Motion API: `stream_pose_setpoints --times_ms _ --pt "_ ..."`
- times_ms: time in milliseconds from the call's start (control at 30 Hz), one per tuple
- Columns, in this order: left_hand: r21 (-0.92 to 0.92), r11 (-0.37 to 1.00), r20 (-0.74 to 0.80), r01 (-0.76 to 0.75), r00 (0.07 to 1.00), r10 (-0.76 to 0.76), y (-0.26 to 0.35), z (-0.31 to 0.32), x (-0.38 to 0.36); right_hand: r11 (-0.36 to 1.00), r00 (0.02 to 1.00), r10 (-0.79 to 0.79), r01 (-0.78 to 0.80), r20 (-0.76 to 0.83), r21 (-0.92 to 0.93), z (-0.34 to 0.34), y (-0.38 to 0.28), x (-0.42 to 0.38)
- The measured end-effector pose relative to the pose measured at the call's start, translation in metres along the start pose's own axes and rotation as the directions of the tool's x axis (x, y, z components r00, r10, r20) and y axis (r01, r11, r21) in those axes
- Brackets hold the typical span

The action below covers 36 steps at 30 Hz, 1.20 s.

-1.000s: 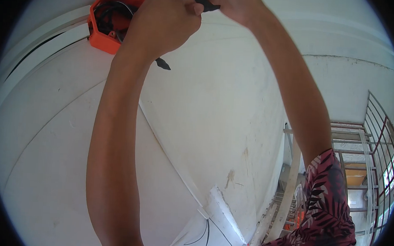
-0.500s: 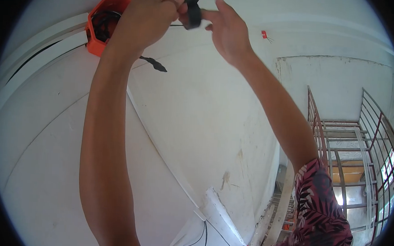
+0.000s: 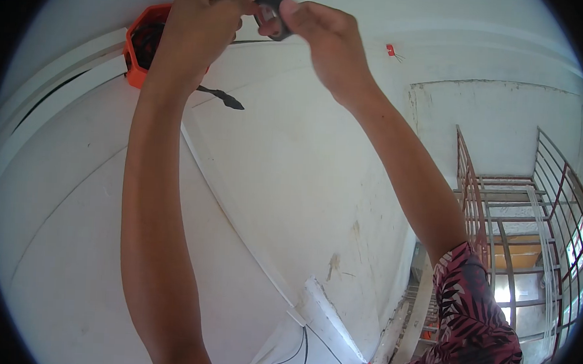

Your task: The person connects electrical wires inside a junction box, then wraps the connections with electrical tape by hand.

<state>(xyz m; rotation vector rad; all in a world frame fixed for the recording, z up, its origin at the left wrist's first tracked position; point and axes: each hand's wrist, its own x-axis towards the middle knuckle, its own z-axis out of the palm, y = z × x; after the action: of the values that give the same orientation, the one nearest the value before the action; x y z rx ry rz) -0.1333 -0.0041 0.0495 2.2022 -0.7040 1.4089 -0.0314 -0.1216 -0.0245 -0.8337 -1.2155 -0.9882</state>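
At the top, a roll of black tape (image 3: pixel 280 27) is gripped by my right hand (image 3: pixel 333 49), with the thumb on its rim. My left hand (image 3: pixel 197 35) is closed at the roll's left side, its thumb and finger pinching the black strip that sticks up from the roll. Behind my left wrist sits an orange octagonal box (image 3: pixel 133 77) with black cables inside. A black wrapped cable end (image 3: pixel 231 102) pokes out to the right, below my left hand.
White conduits (image 3: pixel 100 65) run into the box from the left. A small red box (image 3: pixel 390 50) with wires is on the far wall. Metal railings (image 3: pixel 494 222) stand at the right. Thin dark wires (image 3: pixel 305 347) hang at the bottom.
My right hand has moved left and closed on the tape roll, which has turned so that its hole shows. My left hand has shifted slightly left.
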Motion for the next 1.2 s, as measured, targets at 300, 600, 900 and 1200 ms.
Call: stream_pose_setpoints --times_ms 300,600,900,1200 --pt "0.132 0.991 -0.182 -0.029 0.982 0.053 0.009 0.015 0.004 0.997 0.980 -0.026 0.012 -0.199 -0.073 0.022 -0.015 0.003" --pt "-0.188 0.980 -0.149 -0.070 0.988 0.042 0.024 0.014 -0.003 0.948 0.953 0.171 -0.090 -0.249 0.306 0.053 -0.014 -0.020" --pt "0.061 0.998 0.019 0.005 1.000 -0.006 0.041 -0.009 -0.027 0.996 0.958 0.026 -0.048 0.286 0.070 0.009 0.042 0.050" --pt "0.415 0.907 -0.005 -0.072 0.997 0.081 -0.002 -0.005 -0.012 0.811 0.753 0.059 -0.419 0.655 0.408 -0.029 0.013 0.099"
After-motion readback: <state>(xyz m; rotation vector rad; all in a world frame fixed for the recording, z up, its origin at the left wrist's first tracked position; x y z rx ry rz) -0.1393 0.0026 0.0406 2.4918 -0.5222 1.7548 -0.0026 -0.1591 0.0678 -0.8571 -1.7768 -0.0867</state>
